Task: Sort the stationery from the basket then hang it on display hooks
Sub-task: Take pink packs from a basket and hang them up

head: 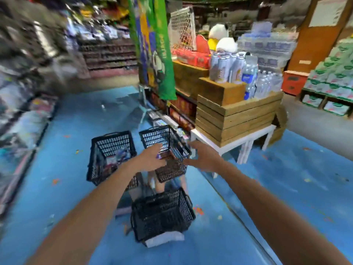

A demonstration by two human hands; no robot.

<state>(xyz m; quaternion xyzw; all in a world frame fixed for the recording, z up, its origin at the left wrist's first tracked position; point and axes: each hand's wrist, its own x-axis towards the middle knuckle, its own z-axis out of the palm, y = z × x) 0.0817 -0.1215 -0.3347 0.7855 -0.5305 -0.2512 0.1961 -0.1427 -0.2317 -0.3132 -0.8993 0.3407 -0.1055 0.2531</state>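
a: saw three black baskets on the blue floor (63, 165).
b: where?
a: left basket (111, 155) on the floor, with blurry packs of stationery (116, 157) inside. middle basket (168, 150) tipped up, off the floor. near basket (162, 213) lowest in the view, just below the tipped one, with a white sheet (164, 239) under its front edge.
b: and the hands?
a: left hand (150, 157) reached out to the near side of the middle basket, fingers curled at its wall, touching. looked like a hold, but too blurry to be sure. something small and purple (158, 155) by the fingertips, could not tell what.
b: right one?
a: right hand (202, 156) spread wide, fingers loose, just beside the right side of the same basket. held nothing.
b: around them?
a: a white desk (235, 137) to the right, stacked with wooden crates (236, 117). water bottles (254, 79) on top of those. a green banner (162, 48) behind. blurry shelves (24, 104) of packets along the left.
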